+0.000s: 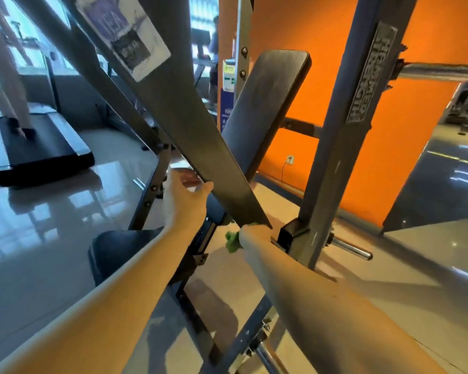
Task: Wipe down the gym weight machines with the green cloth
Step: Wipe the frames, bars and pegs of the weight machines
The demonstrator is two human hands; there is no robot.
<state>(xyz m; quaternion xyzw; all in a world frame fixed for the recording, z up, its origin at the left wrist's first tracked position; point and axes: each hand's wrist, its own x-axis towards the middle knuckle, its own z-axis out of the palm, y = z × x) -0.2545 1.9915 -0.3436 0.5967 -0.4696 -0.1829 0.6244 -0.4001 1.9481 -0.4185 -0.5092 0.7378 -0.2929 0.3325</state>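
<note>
The machine (pixel 333 163) fills the view. Its slanted beam (pixel 189 125) crosses in front of both arms. The left hand (pixel 185 197) rests its thumb on the beam's edge, fingers loosely extended, probably to steady it. The right hand (pixel 254 232) reaches under the beam's lower end, its fingers hidden, so its grip cannot be told. The cloth (pixel 232 242) bunches just beside that wrist.

Glossy tiled floor (pixel 38 238) bears the weight machine (pixel 333 157) and a treadmill (pixel 43 149)
</note>
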